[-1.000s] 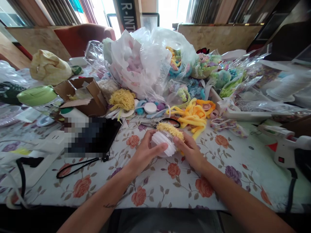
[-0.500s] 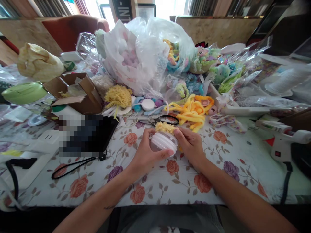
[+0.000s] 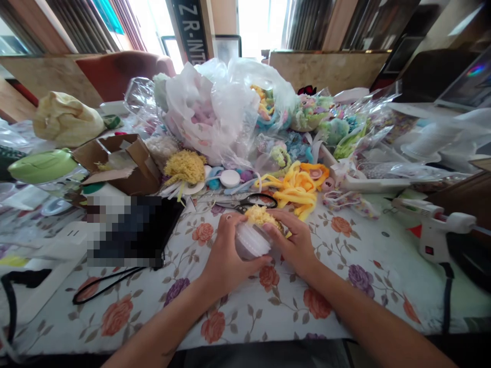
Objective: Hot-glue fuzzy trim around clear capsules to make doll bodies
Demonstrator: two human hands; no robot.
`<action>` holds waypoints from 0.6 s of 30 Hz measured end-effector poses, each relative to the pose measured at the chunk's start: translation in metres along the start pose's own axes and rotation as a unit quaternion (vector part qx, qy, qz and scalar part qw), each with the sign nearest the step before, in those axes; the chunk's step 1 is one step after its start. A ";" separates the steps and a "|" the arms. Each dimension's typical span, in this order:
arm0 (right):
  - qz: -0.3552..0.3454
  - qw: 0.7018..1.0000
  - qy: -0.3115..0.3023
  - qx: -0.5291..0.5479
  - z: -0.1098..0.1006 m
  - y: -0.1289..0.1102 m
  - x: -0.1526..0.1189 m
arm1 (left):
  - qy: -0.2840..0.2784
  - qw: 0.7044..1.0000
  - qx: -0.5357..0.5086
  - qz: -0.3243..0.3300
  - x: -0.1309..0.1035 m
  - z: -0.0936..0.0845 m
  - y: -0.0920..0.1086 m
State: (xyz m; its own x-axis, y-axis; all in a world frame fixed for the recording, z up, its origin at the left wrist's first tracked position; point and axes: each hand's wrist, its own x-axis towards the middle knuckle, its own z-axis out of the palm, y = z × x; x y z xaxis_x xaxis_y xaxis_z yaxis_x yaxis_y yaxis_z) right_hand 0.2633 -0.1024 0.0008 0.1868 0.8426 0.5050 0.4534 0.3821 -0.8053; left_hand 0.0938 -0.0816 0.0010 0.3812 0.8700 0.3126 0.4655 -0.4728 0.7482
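My left hand is closed around a translucent white round piece with ribbed, lace-like bands, thumb beneath and fingers along its left side. Fluffy yellow curly yarn sits on the far top of this piece. My right hand curls over the right side, its fingertips pressing the yarn and its thumb against the white piece. Both hands are just above the flowered tablecloth. Just beyond them lie black-handled scissors, and soft yellow-orange strips are heaped farther right.
Plastic bags of plush pieces fill the back. An open cardboard box and a curly yellow bundle stand left, behind a dark tablet-like device. At right are a white glue gun and a white tray.
The camera view has tilted upward, so the table sits lower in it. My right fingers have spread farther over the yellow yarn, and the white piece has turned slightly in my hands.
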 end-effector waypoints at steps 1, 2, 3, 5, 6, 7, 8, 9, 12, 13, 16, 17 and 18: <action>0.004 1.000 0.006 0.003 0.000 0.000 0.000 | -0.006 1.000 -0.003 -0.008 0.000 0.001 -0.001; 0.010 1.000 0.012 0.007 0.000 0.000 0.001 | -0.009 1.000 -0.009 -0.020 0.001 0.001 -0.001; 0.017 1.000 0.014 0.013 0.000 -0.001 0.001 | -0.008 0.999 -0.022 -0.034 0.002 0.001 0.000; 0.032 0.999 0.023 0.021 -0.001 -0.001 0.001 | 0.001 0.994 -0.081 -0.080 0.005 -0.001 0.001; 0.042 0.998 0.031 0.024 -0.001 -0.001 0.001 | 0.005 0.985 -0.132 -0.109 0.008 -0.003 0.002; 0.053 0.997 0.040 0.028 -0.001 0.000 0.001 | 0.009 0.970 -0.198 -0.138 0.011 -0.005 0.003; 0.068 0.996 0.049 0.035 -0.002 0.001 0.001 | 0.009 0.948 -0.274 -0.163 0.014 -0.008 0.002; 0.087 0.994 0.056 0.047 -0.002 0.002 0.001 | 0.007 0.918 -0.352 -0.182 0.016 -0.011 0.001; 0.160 0.976 0.080 0.122 -0.002 0.008 0.003 | -0.008 0.818 -0.540 -0.196 0.023 -0.021 -0.008; 0.184 0.967 0.091 0.151 -0.002 0.009 0.004 | -0.019 0.788 -0.582 -0.200 0.025 -0.025 -0.013; 0.218 0.946 0.114 0.210 -0.003 0.010 0.005 | -0.076 0.710 -0.663 -0.225 0.030 -0.032 -0.027; 0.215 0.946 0.114 0.216 -0.003 0.010 0.005 | -0.092 0.695 -0.673 -0.234 0.032 -0.034 -0.031; 0.205 0.948 0.110 0.217 -0.003 0.009 0.004 | -0.105 0.687 -0.678 -0.241 0.033 -0.035 -0.034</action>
State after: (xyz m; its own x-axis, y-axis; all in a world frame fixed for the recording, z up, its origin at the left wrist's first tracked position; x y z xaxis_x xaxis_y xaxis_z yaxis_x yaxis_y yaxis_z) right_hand 0.2706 -0.0967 -0.0035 0.4686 0.8730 0.1351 -0.0902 0.1994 -0.9758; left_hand 0.0624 -0.0321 0.0068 0.6167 0.7734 -0.1468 -0.5387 0.5507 0.6376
